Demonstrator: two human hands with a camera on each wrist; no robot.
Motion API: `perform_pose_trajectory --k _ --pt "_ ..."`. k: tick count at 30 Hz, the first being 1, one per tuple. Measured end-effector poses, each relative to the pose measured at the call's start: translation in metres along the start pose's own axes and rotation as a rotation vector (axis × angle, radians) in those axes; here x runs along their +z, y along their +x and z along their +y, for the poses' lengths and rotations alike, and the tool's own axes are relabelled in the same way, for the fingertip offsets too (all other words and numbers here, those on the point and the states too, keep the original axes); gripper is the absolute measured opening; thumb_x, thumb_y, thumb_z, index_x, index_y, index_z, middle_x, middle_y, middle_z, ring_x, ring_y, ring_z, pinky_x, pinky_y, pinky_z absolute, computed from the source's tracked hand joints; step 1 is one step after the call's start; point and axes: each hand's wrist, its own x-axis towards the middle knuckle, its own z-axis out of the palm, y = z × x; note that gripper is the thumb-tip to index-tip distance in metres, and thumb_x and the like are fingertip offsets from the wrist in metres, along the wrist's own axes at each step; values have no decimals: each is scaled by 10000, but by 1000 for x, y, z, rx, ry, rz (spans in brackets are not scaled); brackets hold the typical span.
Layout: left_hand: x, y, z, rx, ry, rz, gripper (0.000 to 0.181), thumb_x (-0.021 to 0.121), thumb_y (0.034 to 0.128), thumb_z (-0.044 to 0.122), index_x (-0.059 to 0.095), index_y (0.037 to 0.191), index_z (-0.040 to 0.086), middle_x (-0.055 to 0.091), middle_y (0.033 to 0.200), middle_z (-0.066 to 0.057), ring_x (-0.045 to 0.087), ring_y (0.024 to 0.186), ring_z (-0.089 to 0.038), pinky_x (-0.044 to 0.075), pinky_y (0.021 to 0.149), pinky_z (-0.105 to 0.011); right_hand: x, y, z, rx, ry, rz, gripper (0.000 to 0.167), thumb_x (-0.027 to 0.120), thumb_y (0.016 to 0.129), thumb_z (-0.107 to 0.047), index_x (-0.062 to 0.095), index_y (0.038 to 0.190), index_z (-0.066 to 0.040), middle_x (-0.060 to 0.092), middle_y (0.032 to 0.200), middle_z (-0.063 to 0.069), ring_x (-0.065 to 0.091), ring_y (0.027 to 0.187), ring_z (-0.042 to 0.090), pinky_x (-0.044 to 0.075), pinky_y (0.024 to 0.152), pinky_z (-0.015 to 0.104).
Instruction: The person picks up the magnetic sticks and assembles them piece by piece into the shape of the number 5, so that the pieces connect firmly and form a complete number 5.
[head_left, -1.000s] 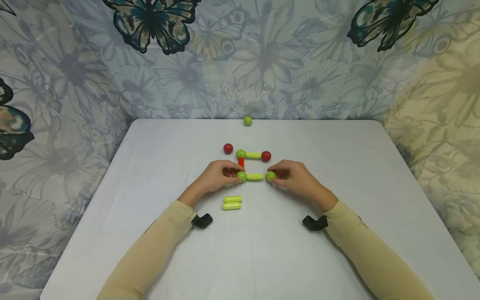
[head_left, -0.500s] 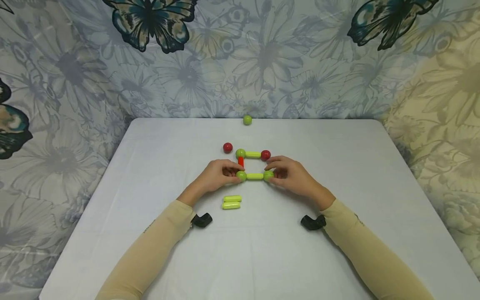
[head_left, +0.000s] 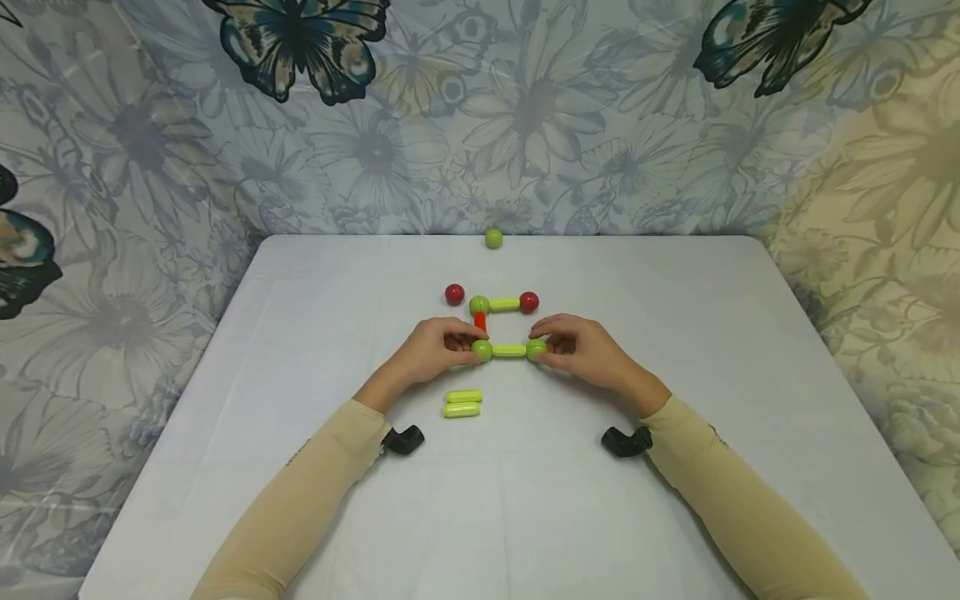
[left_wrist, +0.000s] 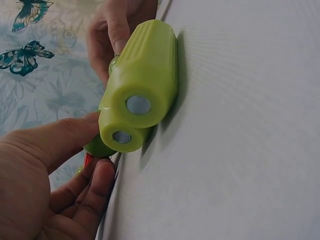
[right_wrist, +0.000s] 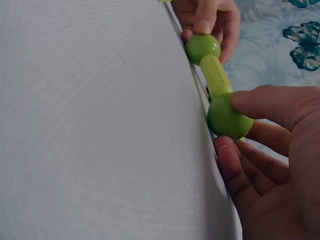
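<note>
My left hand (head_left: 437, 350) pinches a green ball (head_left: 482, 350) at the near left corner of a joined shape on the table. A yellow-green rod (head_left: 509, 351) runs from that ball to a second green ball (right_wrist: 229, 117), which my right hand (head_left: 583, 347) pinches between thumb and fingers. From the left ball a red rod (head_left: 480, 322), partly hidden by my left fingers, leads back to another green ball (head_left: 478, 305). There a further yellow-green rod (head_left: 504, 305) ends at a red ball (head_left: 528, 302).
Two loose yellow-green rods (left_wrist: 142, 80) with metal ends lie side by side nearer me. A loose red ball (head_left: 454, 294) sits behind my left hand. One more green ball (head_left: 493, 238) rests at the far edge of the white table (head_left: 315, 275).
My right hand has moved slightly left with its green ball, closing the gap to the near rod's end. The far rod with the red ball has shifted slightly. My left hand stays in place.
</note>
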Motion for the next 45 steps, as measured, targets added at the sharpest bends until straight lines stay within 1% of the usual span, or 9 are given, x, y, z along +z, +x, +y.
perform_pose_trajectory --k 4,16,21,25,27,31,34,41,45 --pt "1 1 -1 -1 12 1 335 906 915 140 827 1240 161 724 979 27 657 892 -176 552 817 -320 0 -2 2 21 34 1 344 867 931 -65 788 1265 -89 744 1104 8 668 931 196 566 817 292" --pt "1 -1 1 -9 28 12 358 894 931 146 808 1279 162 725 1036 23 667 929 -170 566 853 -327 1 -3 15 76 172 13 312 829 974 -108 808 1284 -135 761 1188 25 681 1018 223 553 894 231" --pt "-9 -11 10 -14 78 49 378 862 969 172 768 1336 163 716 1118 -12 675 966 -160 577 882 -336 6 -4 18 68 193 15 315 831 978 -107 805 1291 -119 759 1207 38 678 1029 220 548 894 227" --pt "-21 -26 20 27 66 71 301 810 1001 122 778 1300 130 724 1186 -71 674 988 -180 584 907 -369 7 -5 17 60 182 23 343 830 972 -92 790 1312 -82 758 1225 67 673 1039 234 541 893 229" --pt "-24 -34 22 60 55 28 275 789 1006 81 783 1279 109 730 1195 -81 672 997 -179 584 927 -372 6 -5 17 54 165 26 350 826 973 -84 784 1320 -74 757 1227 70 670 1040 235 537 890 230" --pt "-26 -48 17 118 28 -124 289 739 1017 6 766 1298 72 730 1200 -73 660 1027 -168 572 970 -364 1 -4 17 48 140 34 326 825 977 -95 799 1302 -107 763 1206 38 672 1029 209 536 889 227" --pt "-24 -56 14 136 16 -219 344 695 1022 -35 745 1344 76 717 1219 -59 656 1035 -163 564 984 -357 0 -3 17 61 136 36 319 822 979 -90 801 1297 -107 764 1206 42 671 1030 207 533 885 219" --pt "-21 -63 16 117 0 -329 455 674 978 -103 726 1389 84 703 1235 -36 676 996 -172 581 936 -341 4 -5 21 86 142 31 342 806 984 -57 772 1323 -33 751 1232 122 663 1049 285 522 877 214" --pt "-18 -62 17 108 10 -356 495 750 971 -59 696 1442 83 690 1230 3 684 966 -150 588 901 -320 3 -4 19 67 128 37 335 812 983 -74 783 1317 -63 757 1213 88 663 1034 249 523 882 222"
